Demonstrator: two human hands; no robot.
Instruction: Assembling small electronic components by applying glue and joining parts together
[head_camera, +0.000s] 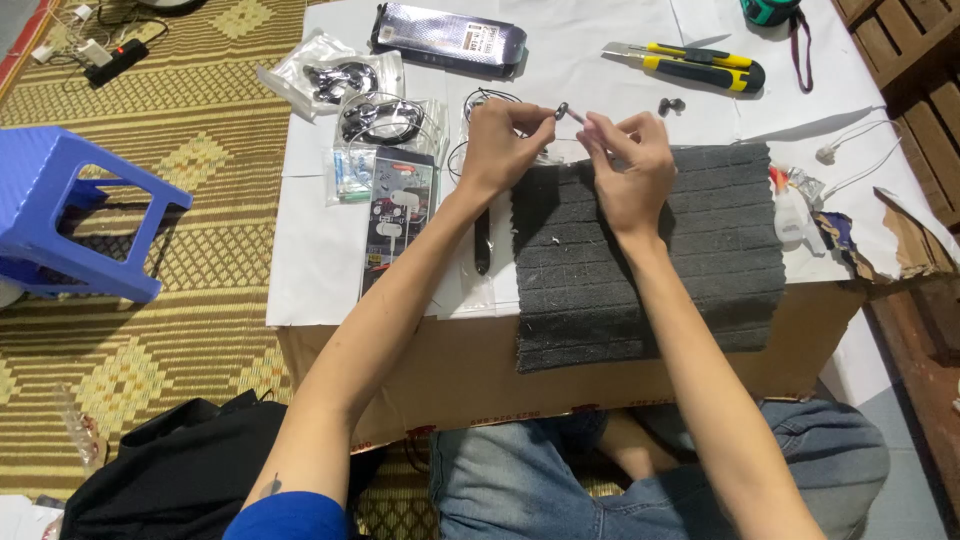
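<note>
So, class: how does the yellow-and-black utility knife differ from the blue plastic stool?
The utility knife lies flat on the white paper; the blue stool is tipped over on the woven mat. The knife is slim and yellow-black, the stool bulky and all blue. Neither hand touches either.

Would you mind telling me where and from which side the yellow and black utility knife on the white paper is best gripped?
Grip the utility knife around the thick yellow and black handle, near its right half. It lies flat, pointing left, its metal tip at the far left, so that end is best avoided. Coming from above with the right hand looks easiest, since the paper around it is bare and the green tape measure sits apart.
</note>
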